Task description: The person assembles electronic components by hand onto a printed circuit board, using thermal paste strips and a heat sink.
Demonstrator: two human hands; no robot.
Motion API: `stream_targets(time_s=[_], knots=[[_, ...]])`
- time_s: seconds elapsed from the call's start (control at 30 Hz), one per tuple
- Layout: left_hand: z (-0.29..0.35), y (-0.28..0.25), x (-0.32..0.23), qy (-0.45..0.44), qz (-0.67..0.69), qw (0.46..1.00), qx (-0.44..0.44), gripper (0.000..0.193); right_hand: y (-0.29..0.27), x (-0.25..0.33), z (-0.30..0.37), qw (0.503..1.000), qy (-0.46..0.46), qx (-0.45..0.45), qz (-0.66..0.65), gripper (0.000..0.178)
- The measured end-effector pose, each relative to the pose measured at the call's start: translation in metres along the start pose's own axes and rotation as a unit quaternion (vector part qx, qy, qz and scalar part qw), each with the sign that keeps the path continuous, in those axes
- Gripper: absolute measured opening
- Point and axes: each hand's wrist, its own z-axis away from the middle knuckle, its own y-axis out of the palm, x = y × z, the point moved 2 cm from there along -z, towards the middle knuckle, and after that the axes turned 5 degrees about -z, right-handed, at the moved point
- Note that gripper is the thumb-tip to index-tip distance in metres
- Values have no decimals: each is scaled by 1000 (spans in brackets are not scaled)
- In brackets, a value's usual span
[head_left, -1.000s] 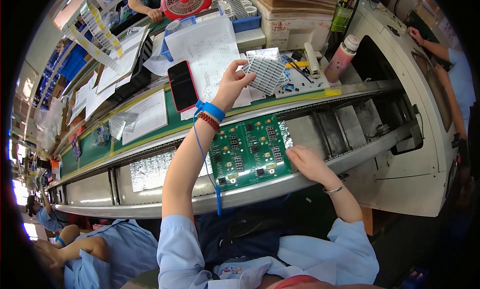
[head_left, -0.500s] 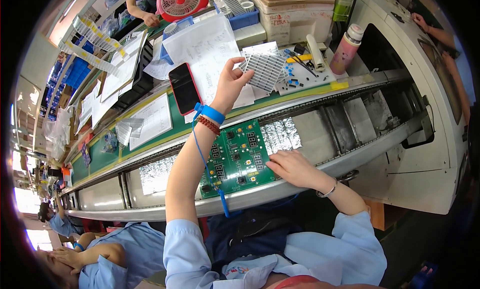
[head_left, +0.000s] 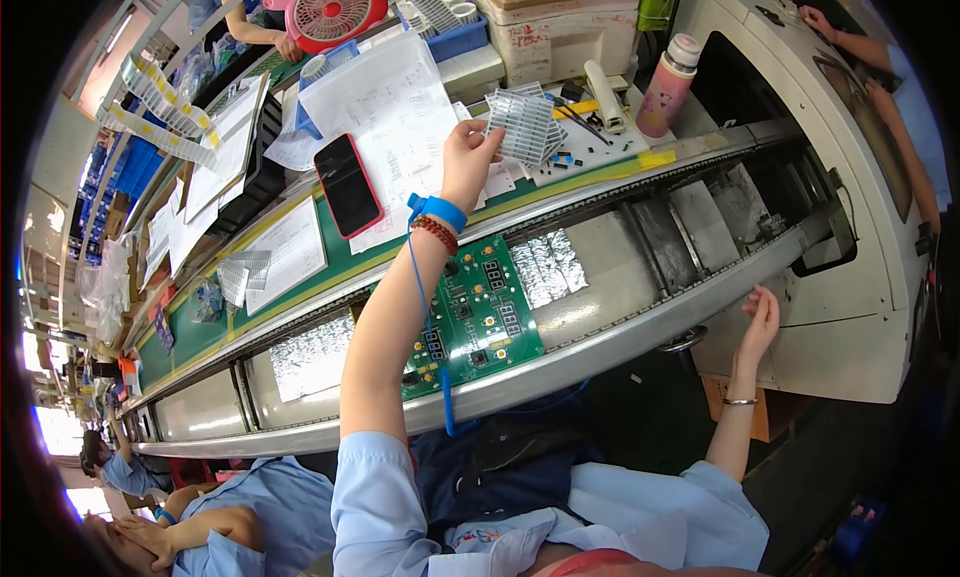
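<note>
Where the left hand (head_left: pixel 468 161) pinches, gridded sheeting (head_left: pixel 523 125) (grey) extends rightward.

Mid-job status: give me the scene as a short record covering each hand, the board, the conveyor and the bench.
Left hand: fingers at the edge of grey gridded sheets; grip unclear
Right hand: open, off the board, nothing visible in it
Circuit board: green, on the conveyor, partly behind the left forearm
Conveyor: shiny foil on both sides of the board
Bench: phone, pink bottle
</note>
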Motion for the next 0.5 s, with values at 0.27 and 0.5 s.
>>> stream_targets(time_s=[0.27,0.5], knots=[[-7,1,1,-76,12,997,-31,24,-40,-177,38,961,274,-5,-42,20],[-36,-31,39,137,-325,925,-140,18,30,-182,51,909,393,90,-106,22]])
